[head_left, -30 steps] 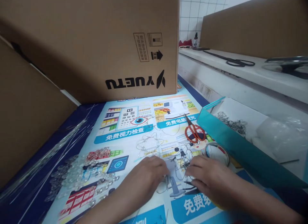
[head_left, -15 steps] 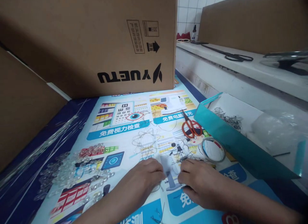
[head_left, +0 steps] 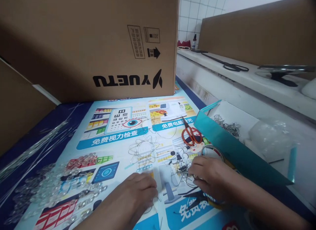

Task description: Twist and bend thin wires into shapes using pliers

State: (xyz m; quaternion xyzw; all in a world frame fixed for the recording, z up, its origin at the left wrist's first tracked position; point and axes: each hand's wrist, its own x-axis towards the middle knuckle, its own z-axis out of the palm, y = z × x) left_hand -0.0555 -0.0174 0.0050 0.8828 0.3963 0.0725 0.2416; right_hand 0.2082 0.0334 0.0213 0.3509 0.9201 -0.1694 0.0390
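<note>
My left hand [head_left: 140, 195] rests low on the printed sheet, its fingers curled and closed. A thin piece of wire [head_left: 159, 199] shows at its fingertips; what lies inside the grip is hidden. My right hand [head_left: 209, 175] reaches to the edge of a small tangle of wire pieces [head_left: 182, 169], thumb and fingers bent together there. Whether a piece is between them is hidden. Dark-jawed pliers [head_left: 194, 198] lie just below that hand, partly covered by it. Beyond it are a roll of clear tape [head_left: 211, 150] and orange-handled scissors [head_left: 189, 134]. A looped wire ring [head_left: 144, 149] lies flat farther up.
Clear beads [head_left: 56, 182] spread over the left side, with long wires [head_left: 37, 146] beyond. A teal box [head_left: 237, 151] at the right holds wire bits and a plastic bag [head_left: 268, 134]. A large carton [head_left: 98, 42] stands behind; black scissors [head_left: 232, 68] lie on the ledge.
My hands have moved apart: the right has shifted outward to the tangle of wire pieces, uncovering the pliers' jaws. The left stays low and curled. The view has swung slightly right.
</note>
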